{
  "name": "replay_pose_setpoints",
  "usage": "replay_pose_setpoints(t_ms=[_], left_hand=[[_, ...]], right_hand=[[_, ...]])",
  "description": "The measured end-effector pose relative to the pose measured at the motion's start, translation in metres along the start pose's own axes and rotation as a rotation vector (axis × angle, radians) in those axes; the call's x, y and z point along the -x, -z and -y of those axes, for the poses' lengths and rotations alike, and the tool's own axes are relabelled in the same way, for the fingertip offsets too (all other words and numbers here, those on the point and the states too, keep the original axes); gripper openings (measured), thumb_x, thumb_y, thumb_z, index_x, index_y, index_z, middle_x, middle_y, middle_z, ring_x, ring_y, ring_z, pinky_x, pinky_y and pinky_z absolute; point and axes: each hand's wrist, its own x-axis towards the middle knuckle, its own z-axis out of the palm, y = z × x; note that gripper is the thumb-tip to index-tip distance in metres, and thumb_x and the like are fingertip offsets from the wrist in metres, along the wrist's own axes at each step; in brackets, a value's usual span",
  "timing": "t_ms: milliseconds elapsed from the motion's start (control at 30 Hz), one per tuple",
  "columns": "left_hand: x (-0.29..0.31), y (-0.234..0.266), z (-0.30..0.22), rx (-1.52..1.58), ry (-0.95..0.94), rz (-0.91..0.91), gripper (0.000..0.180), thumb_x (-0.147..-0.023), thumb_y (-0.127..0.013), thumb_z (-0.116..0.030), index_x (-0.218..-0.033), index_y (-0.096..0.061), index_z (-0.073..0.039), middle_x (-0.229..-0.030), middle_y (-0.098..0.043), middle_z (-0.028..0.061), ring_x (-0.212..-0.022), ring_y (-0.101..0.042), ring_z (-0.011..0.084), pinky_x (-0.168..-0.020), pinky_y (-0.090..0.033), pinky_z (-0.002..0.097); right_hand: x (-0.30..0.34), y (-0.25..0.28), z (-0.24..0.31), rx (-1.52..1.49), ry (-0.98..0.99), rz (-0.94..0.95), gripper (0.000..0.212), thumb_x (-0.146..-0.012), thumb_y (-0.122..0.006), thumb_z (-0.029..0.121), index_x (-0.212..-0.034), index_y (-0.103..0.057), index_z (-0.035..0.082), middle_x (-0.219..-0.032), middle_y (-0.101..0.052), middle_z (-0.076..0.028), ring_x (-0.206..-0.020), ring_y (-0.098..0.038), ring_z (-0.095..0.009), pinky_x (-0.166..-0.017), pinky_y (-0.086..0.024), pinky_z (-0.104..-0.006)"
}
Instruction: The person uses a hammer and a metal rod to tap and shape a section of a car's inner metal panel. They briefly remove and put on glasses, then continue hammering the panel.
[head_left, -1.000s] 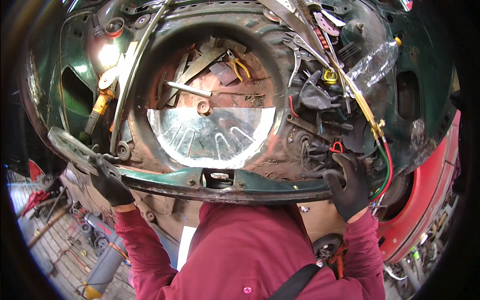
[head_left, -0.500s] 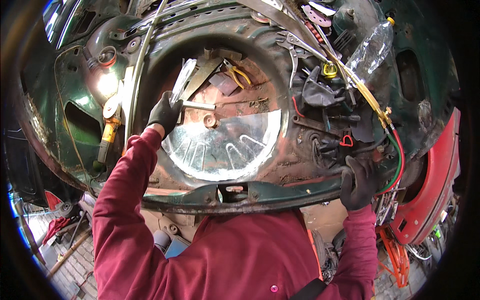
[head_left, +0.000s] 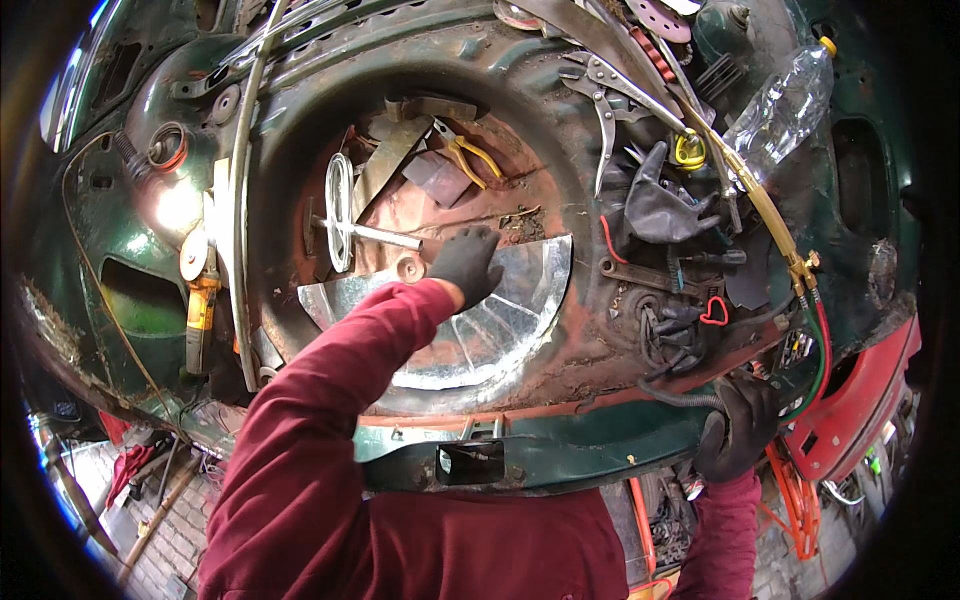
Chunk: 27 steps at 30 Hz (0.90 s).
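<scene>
- Evidently nearest, the black-gloved right hand (head_left: 738, 428) lay at the green-painted metal lip (head_left: 590, 455), beside a ribbed grey hose (head_left: 690, 400). Its fingers were bent, thumb apart; whether they gripped could not be told.
- The shiny half-round sheet-metal plate (head_left: 530, 320) lay in the near half of the round rust-red well (head_left: 545, 190). By judgement it was light, fairly stiff, slippery and perhaps sharp-edged, best taken at its two outer corners.
- The black-gloved left hand (head_left: 465, 268) was over the plate's straight edge, back upward, its maroon-sleeved forearm (head_left: 350, 360) slanting in from lower left. Its fingers were curled; contact or hold could not be determined.
- Beyond lay yellow-handled pliers (head_left: 464, 158).
</scene>
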Motion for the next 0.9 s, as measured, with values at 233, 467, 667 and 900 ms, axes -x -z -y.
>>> replay_pose_setpoints(t_ms=[233,467,667,900], left_hand=[[-0.062,-0.038,-0.006,0.085,0.181,0.173,0.040,-0.092,-0.069,-0.031,-0.121,-0.071,-0.003,-0.117,-0.075,0.0262,-0.110,-0.072,0.0457,-0.099,-0.057,0.0513],[-0.104,-0.028,0.033,-0.067,0.003,0.662,0.058,-0.081,-0.083,-0.051,-0.109,-0.080,-0.001,-0.106,-0.078,0.0258,-0.101,-0.076,0.0402,-0.093,-0.058,0.0473],[-0.081,-0.045,0.029,-0.120,-0.036,0.557,0.056,-0.078,-0.088,-0.044,-0.114,-0.074,-0.004,-0.116,-0.076,0.0245,-0.112,-0.072,0.0441,-0.096,-0.056,0.0508],[-0.051,-0.022,0.014,-0.148,-0.157,0.150,0.062,-0.081,-0.085,-0.035,-0.130,-0.064,-0.004,-0.123,-0.069,0.0223,-0.123,-0.063,0.0427,-0.106,-0.050,0.0502]], right_hand=[[0.005,0.001,-0.002,0.037,-0.014,0.052,0.039,-0.101,-0.052,0.029,-0.128,-0.066,0.004,-0.110,-0.068,-0.017,-0.095,-0.064,-0.038,-0.084,-0.050,-0.0540],[0.006,0.000,-0.003,0.038,-0.020,0.065,0.038,-0.103,-0.051,0.029,-0.127,-0.066,0.003,-0.110,-0.068,-0.017,-0.096,-0.064,-0.038,-0.086,-0.050,-0.0549],[0.004,0.002,-0.001,0.033,-0.031,0.071,0.036,-0.100,-0.052,0.023,-0.126,-0.067,0.003,-0.111,-0.068,-0.018,-0.094,-0.065,-0.039,-0.087,-0.052,-0.0556],[0.006,-0.001,-0.004,0.020,-0.009,0.039,0.038,-0.101,-0.051,0.022,-0.128,-0.068,0.002,-0.108,-0.068,-0.020,-0.093,-0.065,-0.039,-0.085,-0.052,-0.0550]])
